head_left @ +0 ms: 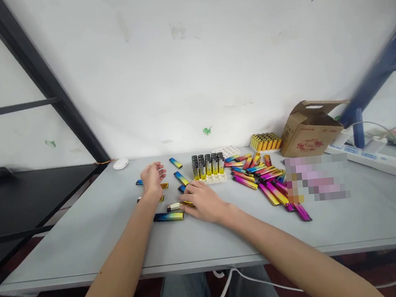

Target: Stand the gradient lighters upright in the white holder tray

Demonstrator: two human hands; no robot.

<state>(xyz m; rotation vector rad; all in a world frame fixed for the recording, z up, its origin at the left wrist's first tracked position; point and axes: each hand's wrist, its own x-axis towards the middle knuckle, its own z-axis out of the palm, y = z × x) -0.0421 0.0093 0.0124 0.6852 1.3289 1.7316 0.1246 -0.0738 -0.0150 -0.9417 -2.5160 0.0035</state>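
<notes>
My left hand (151, 177) is raised a little over the left part of the table, fingers apart and curved, with nothing in it. Under and beside it lie a few lighters. My right hand (203, 201) rests low over several lighters, its fingertips at a white-and-yellow one (174, 207); whether it grips one is hidden. A blue-and-yellow lighter (168, 217) lies nearer the front edge. Behind my right hand, a white tray (218, 178) holds upright yellow lighters with black tops. Two blue-yellow lighters (175, 163) (181, 178) lie left of it.
A pile of colourful lighters (265, 174) spreads to the right. Behind it stand an open cardboard box (308, 133), a block of orange-yellow lighters (265, 143) and a white tray (231, 150). A power strip (367, 155) lies right; a white round object (120, 164) sits back left.
</notes>
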